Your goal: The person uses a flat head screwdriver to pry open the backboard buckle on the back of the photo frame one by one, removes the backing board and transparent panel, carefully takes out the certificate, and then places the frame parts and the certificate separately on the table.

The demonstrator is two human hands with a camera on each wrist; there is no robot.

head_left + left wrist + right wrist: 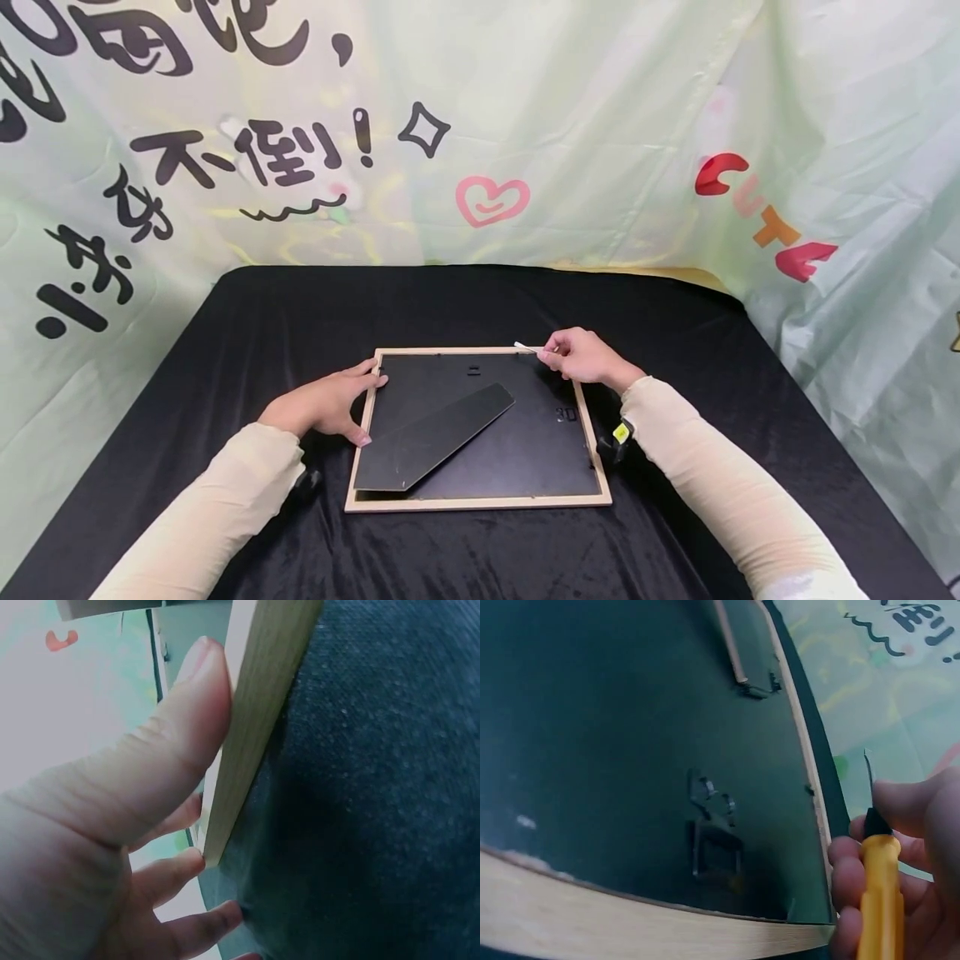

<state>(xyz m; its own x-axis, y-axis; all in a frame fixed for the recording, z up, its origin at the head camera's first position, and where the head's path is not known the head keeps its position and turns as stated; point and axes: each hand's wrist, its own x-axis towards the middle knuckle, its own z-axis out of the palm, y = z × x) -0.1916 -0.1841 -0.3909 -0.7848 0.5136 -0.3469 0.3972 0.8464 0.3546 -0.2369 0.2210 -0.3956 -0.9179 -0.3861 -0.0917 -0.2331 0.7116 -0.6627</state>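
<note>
A picture frame [480,503] lies face down with its light wooden rim round a black backing board [517,458]. A black easel leg [435,437] slants across the board. My left hand [330,404] rests on the left rim, its fingers spread and its thumb against the wood in the left wrist view. At the far right corner, my right hand [581,357] grips a yellow-handled tool [881,892] with a black collar and a thin metal shaft [869,774]. In the head view the shaft points left over the far rim, and the handle is hidden by the hand.
A black cloth [465,304] covers the table beneath the frame. A metal hanger [716,847] is fixed to the board near the right rim, and another small hanger [473,371] near the far rim. A printed curtain [600,125] stands behind the table.
</note>
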